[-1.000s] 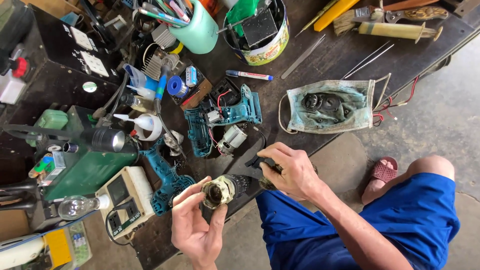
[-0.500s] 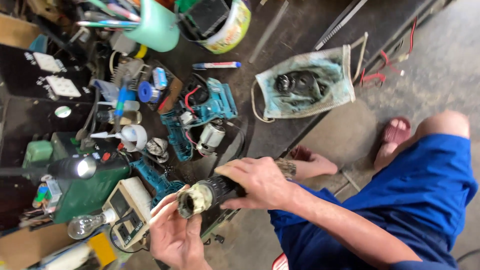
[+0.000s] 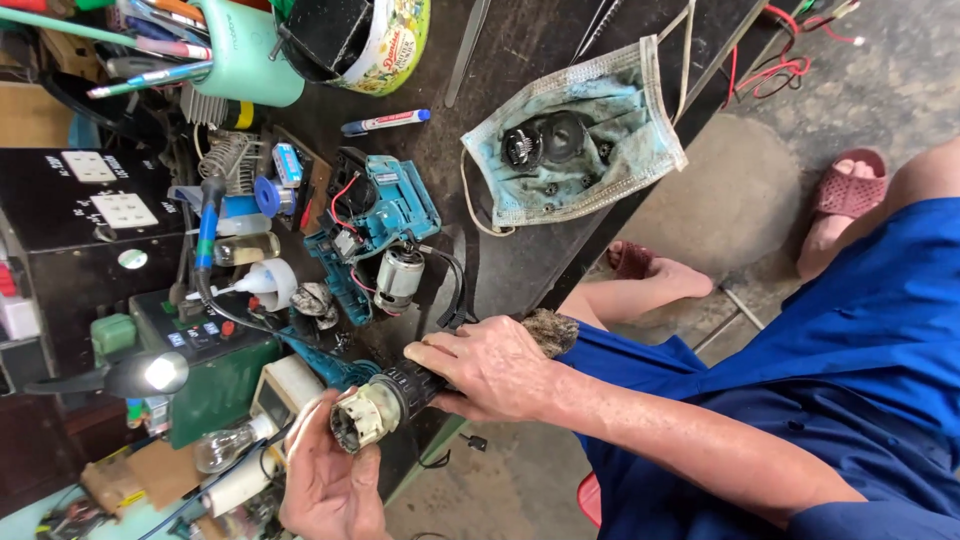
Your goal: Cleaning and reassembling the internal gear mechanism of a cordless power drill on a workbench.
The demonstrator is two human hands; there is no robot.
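Your left hand (image 3: 330,490) sits at the lower centre of the frame, palm up, fingers curled around the pale, greasy front end of a drill gearbox assembly (image 3: 385,405). Your right hand (image 3: 490,365) lies just right of it, closed over the dark rear section of the same assembly, fingers wrapped across the top. The assembly runs diagonally between both hands, its light-coloured end pointing toward the lower left, at the near edge of the dark workbench (image 3: 520,250).

Directly above your hands, in the centre of the frame, an opened teal drill housing (image 3: 385,215) lies on the bench with red and black wires exposed; a small silver motor (image 3: 400,275) rests against its lower edge. To the upper right, a soiled face mask (image 3: 580,140) lies flat and holds black round parts. A blue-capped marker (image 3: 385,122) lies near the top centre. At the upper left stands a mint-green cup (image 3: 245,55) with pens. A lit lamp (image 3: 150,372) and a clear light bulb (image 3: 222,447) sit at the lower left.
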